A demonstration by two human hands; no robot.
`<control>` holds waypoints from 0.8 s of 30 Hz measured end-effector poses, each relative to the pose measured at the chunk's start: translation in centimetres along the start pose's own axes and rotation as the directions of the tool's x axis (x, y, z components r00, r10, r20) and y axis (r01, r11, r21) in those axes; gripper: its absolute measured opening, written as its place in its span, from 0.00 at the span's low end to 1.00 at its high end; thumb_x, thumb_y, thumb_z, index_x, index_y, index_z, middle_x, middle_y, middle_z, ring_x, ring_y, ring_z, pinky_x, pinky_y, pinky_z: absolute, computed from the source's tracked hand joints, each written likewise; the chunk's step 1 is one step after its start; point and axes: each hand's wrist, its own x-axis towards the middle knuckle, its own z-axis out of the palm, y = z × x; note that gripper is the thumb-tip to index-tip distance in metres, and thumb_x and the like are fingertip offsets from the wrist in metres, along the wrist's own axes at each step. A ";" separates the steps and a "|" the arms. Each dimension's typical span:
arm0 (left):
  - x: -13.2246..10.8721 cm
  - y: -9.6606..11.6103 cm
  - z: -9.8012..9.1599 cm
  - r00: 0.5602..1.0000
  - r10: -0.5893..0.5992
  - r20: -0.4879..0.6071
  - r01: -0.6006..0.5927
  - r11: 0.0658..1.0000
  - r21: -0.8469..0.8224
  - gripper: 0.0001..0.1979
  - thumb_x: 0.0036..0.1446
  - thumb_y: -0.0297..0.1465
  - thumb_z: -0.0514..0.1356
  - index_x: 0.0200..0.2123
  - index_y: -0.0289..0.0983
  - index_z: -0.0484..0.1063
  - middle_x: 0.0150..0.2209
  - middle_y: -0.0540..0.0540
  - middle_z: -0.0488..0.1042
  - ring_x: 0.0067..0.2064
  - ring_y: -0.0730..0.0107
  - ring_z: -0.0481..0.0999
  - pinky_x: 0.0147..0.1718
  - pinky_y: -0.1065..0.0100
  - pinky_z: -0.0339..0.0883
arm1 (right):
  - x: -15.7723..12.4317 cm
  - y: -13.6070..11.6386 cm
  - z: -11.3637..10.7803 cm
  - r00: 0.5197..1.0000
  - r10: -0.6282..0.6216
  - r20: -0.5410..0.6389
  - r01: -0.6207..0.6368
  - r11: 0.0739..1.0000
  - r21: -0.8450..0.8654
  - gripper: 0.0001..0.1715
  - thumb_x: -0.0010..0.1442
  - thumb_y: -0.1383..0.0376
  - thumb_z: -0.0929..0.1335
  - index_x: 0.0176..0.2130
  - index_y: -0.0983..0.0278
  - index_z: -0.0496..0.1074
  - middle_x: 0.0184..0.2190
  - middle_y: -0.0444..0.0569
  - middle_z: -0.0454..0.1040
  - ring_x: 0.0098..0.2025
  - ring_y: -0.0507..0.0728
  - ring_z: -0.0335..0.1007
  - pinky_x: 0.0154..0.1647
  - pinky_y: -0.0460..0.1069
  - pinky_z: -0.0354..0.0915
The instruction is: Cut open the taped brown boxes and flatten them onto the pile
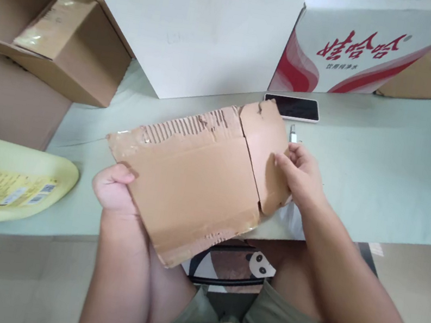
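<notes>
A flat brown piece of cardboard [196,175] is held tilted above the front edge of the table. Its upper edge is torn, so the ridged inner layer shows. My left hand [114,187] grips its left edge, thumb on top and the other fingers hidden beneath. On the right, my right hand [299,175] pinches a cardboard flap [263,147], which a dark slit or crease divides from the main sheet. Just beyond the right fingers lies a small metal-and-white tool [293,134], partly hidden by the hand; its kind is unclear.
A phone [294,107] lies behind the cardboard. White boxes [204,33] and a red-and-white carton [340,55] stand at the back. Brown boxes [94,47] sit at the left, near a yellow bottle [8,187]. Cut cardboard [415,76] leans at the back right.
</notes>
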 end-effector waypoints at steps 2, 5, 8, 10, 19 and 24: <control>0.0 -0.1 -0.4 0.999 0.040 0.004 -0.040 0.999 0.010 0.30 0.31 0.30 0.61 0.44 0.39 0.81 0.44 0.42 0.87 0.56 0.36 0.84 0.54 0.39 0.81 | -0.3 -0.4 0.0 0.996 0.079 0.045 -0.080 0.997 0.020 0.25 0.51 0.48 0.77 0.37 0.59 0.69 0.30 0.44 0.75 0.31 0.56 0.72 0.32 0.52 0.70; 0.3 -0.8 -1.1 0.999 -0.003 -0.053 0.006 0.998 0.059 0.20 0.37 0.33 0.69 0.39 0.38 0.81 0.36 0.42 0.86 0.52 0.39 0.86 0.54 0.44 0.81 | -0.5 -0.9 0.1 0.996 0.084 -0.028 -0.082 0.995 0.057 0.27 0.48 0.47 0.78 0.36 0.59 0.68 0.31 0.43 0.75 0.30 0.55 0.70 0.31 0.51 0.68; 1.1 -1.8 -1.6 0.993 -0.043 -0.113 0.062 0.983 0.175 0.23 0.35 0.38 0.78 0.36 0.37 0.79 0.35 0.41 0.86 0.49 0.44 0.86 0.52 0.49 0.81 | -0.4 -1.0 0.0 0.993 0.034 -0.109 -0.031 0.999 0.032 0.27 0.49 0.47 0.78 0.38 0.58 0.68 0.33 0.45 0.77 0.32 0.56 0.72 0.33 0.52 0.69; 1.7 -2.6 -1.8 0.997 0.021 -0.080 0.002 0.960 0.279 0.27 0.36 0.42 0.80 0.38 0.37 0.79 0.40 0.40 0.87 0.49 0.49 0.86 0.53 0.53 0.80 | -0.3 -0.7 0.0 0.988 -0.007 -0.153 0.006 1.000 -0.010 0.26 0.49 0.47 0.77 0.37 0.58 0.68 0.33 0.45 0.77 0.33 0.56 0.72 0.35 0.52 0.69; 3.2 -3.4 -3.1 0.956 0.274 -0.107 -0.189 0.850 0.491 0.20 0.48 0.44 0.74 0.38 0.38 0.78 0.43 0.42 0.85 0.46 0.59 0.84 0.47 0.63 0.79 | -1.0 -0.5 0.0 0.986 0.116 0.117 -0.123 0.991 0.050 0.29 0.48 0.42 0.79 0.39 0.59 0.76 0.35 0.49 0.82 0.38 0.62 0.80 0.40 0.56 0.75; 3.0 -2.9 -3.5 0.995 0.063 -0.081 -0.019 0.892 0.452 0.18 0.48 0.40 0.73 0.39 0.37 0.76 0.37 0.43 0.84 0.40 0.61 0.84 0.39 0.66 0.77 | -1.5 -0.8 -0.3 0.925 0.200 0.323 -0.234 0.970 0.071 0.35 0.39 0.38 0.82 0.33 0.60 0.78 0.29 0.50 0.83 0.32 0.64 0.81 0.37 0.59 0.79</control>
